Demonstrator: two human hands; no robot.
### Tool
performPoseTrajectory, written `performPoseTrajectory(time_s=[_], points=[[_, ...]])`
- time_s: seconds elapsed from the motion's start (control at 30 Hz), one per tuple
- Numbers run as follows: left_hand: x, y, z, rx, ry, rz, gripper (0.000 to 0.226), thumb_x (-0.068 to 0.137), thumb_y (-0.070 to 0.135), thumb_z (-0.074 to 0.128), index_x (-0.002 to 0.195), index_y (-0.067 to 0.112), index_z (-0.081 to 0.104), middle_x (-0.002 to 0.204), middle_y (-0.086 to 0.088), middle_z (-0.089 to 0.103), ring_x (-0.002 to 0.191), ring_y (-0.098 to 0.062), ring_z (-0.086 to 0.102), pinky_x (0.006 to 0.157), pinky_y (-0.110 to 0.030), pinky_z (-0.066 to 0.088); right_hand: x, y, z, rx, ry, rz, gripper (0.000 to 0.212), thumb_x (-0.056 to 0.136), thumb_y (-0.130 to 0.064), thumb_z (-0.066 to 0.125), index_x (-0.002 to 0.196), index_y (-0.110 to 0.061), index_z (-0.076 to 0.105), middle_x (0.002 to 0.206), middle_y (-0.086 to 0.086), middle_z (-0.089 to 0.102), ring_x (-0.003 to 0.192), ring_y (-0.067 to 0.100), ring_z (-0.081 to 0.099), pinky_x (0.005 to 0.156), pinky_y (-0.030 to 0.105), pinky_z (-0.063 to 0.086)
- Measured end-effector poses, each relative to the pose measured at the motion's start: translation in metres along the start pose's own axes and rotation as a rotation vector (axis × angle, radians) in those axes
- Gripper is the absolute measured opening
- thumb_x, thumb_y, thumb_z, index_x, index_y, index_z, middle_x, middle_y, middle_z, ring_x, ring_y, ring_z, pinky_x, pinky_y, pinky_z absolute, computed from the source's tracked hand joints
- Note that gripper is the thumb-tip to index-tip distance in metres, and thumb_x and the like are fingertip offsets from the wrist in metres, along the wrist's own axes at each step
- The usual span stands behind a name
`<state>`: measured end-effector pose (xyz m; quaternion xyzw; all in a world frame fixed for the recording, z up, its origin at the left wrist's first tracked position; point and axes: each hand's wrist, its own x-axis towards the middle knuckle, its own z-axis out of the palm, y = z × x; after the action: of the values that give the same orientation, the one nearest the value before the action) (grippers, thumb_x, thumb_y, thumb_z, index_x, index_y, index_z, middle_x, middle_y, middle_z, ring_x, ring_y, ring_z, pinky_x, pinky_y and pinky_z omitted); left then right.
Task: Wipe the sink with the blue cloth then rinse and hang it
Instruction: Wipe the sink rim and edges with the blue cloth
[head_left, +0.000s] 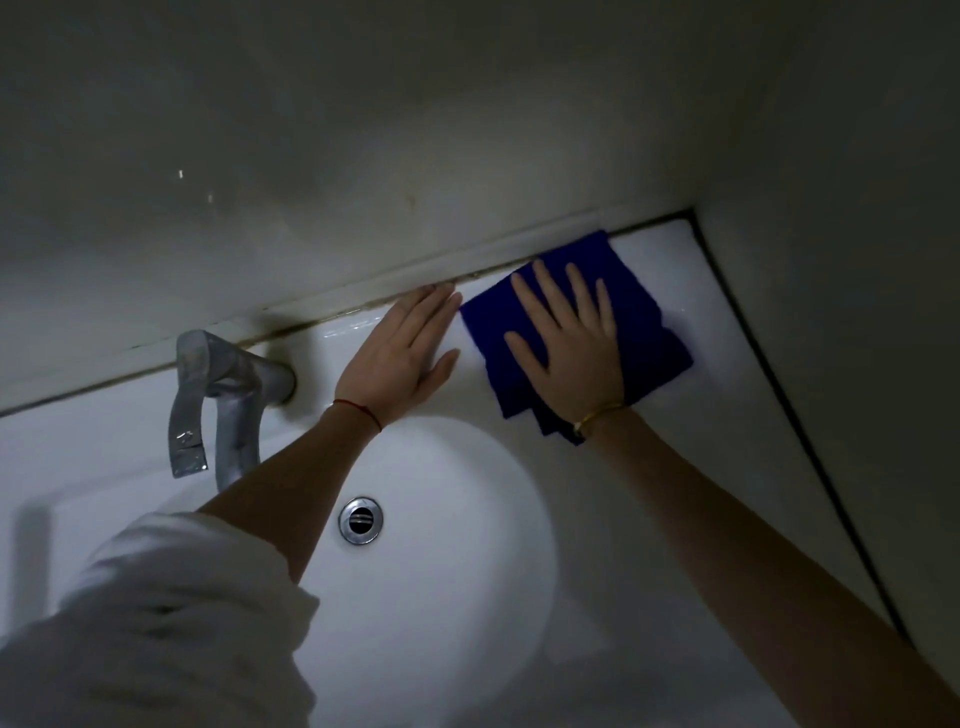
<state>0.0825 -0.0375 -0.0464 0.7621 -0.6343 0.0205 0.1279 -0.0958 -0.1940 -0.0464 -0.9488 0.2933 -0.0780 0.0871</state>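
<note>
the sink (727, 395) ledge right of the blue cloth (644, 332) lies bare up to the side wall (857, 338). the back wall (363, 208) closes the far edge. the left hand (400, 358) lies flat just beside the cloth, with the faucet (223, 400) further left overhanging the open basin.

Chrome faucet (218, 400) at back ledge, grey wall (363, 130) behind

Setting: bathroom, dim light. Evidence: white ceramic sink (675, 415) with round basin, set into a wall corner. Chrome pop-up drain (360, 520) at the basin bottom. Chrome faucet (223, 395) on the sink's rear ledge. Dark, stained sealant seam (363, 306) where the sink meets the plain wall (363, 130) behind.
</note>
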Motion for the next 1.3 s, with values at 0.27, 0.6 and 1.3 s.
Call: performPoseTrajectory(time_s=[0.27, 0.6, 1.3], points=[[0.0, 0.001, -0.003, -0.016, 0.044, 0.023, 0.056, 0.1, 0.033, 0.049, 0.146, 0.002, 0.039, 0.152, -0.014, 0.04, 0.14, -0.031, 0.036, 0.117, -0.04, 0.029, -0.019, 0.065, -0.022, -0.036, -0.022, 0.173, 0.068, 0.097, -0.058, 0.025, 0.154, -0.022, 0.014, 0.161, 0.004, 0.015, 0.147, 0.033, 0.013, 0.12, 0.048, 0.006], [0.032, 0.034, 0.005, -0.066, -0.074, 0.228, 0.073, 0.096, 0.046, 0.051, 0.151, 0.005, 0.027, 0.157, -0.012, 0.031, 0.144, -0.028, 0.029, 0.121, -0.033, 0.02, -0.135, 0.068, -0.046, -0.041, -0.036, 0.421, 0.071, 0.096, -0.052, 0.038, 0.153, -0.017, 0.015, 0.161, 0.006, 0.013, 0.143, 0.034, 0.024, 0.118, 0.049, 0.019], [0.047, 0.03, 0.021, -0.105, -0.043, 0.32, 0.067, 0.097, 0.039, 0.053, 0.149, 0.003, 0.032, 0.154, -0.016, 0.035, 0.143, -0.032, 0.032, 0.119, -0.043, 0.027, -0.236, 0.062, -0.063, 0.021, -0.019, 0.542, 0.073, 0.092, -0.043, 0.046, 0.15, -0.005, 0.022, 0.153, 0.012, 0.032, 0.134, 0.03, 0.042, 0.114, 0.04, 0.027]])
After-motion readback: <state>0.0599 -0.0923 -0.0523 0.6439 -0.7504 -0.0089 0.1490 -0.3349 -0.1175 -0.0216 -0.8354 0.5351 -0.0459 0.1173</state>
